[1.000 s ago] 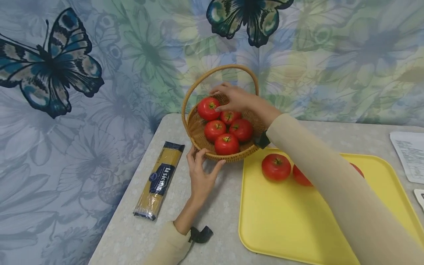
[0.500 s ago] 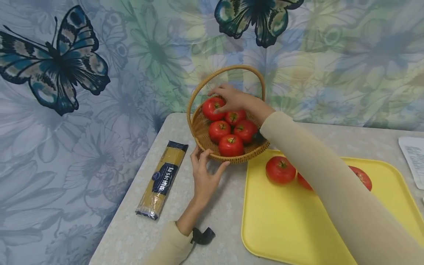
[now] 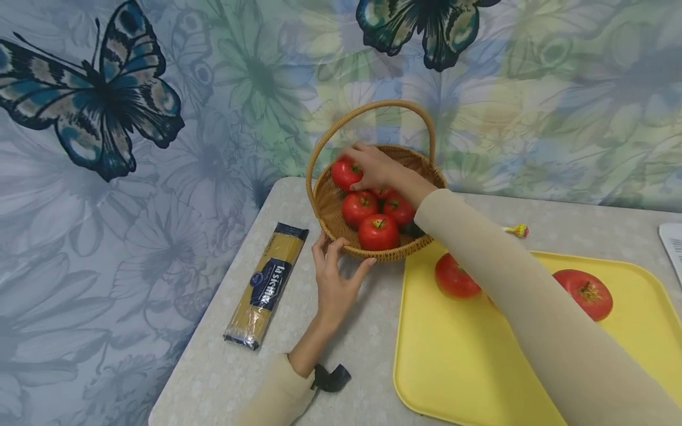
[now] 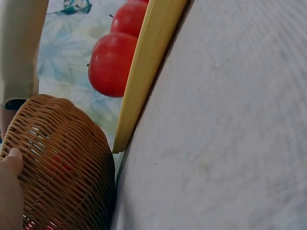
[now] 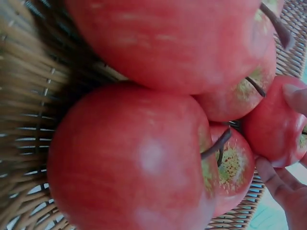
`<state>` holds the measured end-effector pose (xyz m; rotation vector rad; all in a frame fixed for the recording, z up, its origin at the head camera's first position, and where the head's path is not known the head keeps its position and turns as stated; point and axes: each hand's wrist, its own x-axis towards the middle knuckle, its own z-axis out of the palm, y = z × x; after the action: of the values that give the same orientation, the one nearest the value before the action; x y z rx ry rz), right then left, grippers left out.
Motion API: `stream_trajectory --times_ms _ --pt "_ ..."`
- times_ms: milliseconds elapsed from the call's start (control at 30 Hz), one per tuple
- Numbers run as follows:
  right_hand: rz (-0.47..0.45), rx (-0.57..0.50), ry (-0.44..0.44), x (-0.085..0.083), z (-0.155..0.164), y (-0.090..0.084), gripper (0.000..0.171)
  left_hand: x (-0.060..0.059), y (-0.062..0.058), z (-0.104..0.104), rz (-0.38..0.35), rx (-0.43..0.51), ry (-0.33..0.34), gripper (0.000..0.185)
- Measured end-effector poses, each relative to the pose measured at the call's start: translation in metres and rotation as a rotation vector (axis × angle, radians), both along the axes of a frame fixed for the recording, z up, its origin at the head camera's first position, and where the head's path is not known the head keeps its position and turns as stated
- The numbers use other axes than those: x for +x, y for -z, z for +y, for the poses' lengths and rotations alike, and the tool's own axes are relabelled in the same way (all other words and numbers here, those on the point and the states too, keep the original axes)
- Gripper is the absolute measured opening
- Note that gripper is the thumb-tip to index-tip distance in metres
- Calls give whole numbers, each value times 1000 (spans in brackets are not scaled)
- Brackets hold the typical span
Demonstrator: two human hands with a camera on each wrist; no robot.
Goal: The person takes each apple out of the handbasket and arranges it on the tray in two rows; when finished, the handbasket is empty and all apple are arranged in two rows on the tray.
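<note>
In the head view a wicker basket (image 3: 391, 255) with a tall arched handle holds several red apples (image 3: 378, 232). My right hand (image 3: 377, 168) reaches into it and grips the apple (image 3: 345, 173) at the back left. The right wrist view has the thumb and fingers spread around that apple (image 5: 276, 124), with other apples close to the camera. My left hand (image 3: 337, 288) holds the basket's near rim. In the left wrist view, its thumb (image 4: 13, 160) presses the woven outside wall. The right forearm partly hides the tray and the apples on it.
A yellow tray (image 3: 453, 367) right of the basket carries red apples (image 3: 583, 293). Left of the basket lies a pasta packet (image 3: 266, 287). A small yellow-and-pink wrapped item (image 3: 518, 230) lies behind the tray, and a printed sheet (image 3: 674, 242) at the right edge. A patterned cloth hangs behind.
The right hand has settled lower over the back-left apple, its fingers wrapping further around it. The left hand stays on the rim. The whole scene has shifted slightly right in view.
</note>
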<state>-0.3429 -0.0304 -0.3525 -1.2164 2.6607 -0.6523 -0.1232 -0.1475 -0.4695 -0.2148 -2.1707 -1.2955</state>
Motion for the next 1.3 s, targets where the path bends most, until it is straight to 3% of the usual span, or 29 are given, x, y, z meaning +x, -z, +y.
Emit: stream_trajectory --times_ms 400,633,800,1000,1300 --pt "-22 -43 -24 -3 3 -13 64 2 1 2 19 -22 -2 53" --pt "-18 -125 -86 4 11 -33 60 2 1 4 -3 -49 -26 54" --pt "5 -124 -104 13 28 -48 61 1 0 2 -1 -65 -34 54" --pt "65 -98 -104 29 63 -57 62 1 2 4 -12 -51 -23 52" --pt "183 -226 -90 81 144 -57 62 2 3 3 -5 -47 -19 51"
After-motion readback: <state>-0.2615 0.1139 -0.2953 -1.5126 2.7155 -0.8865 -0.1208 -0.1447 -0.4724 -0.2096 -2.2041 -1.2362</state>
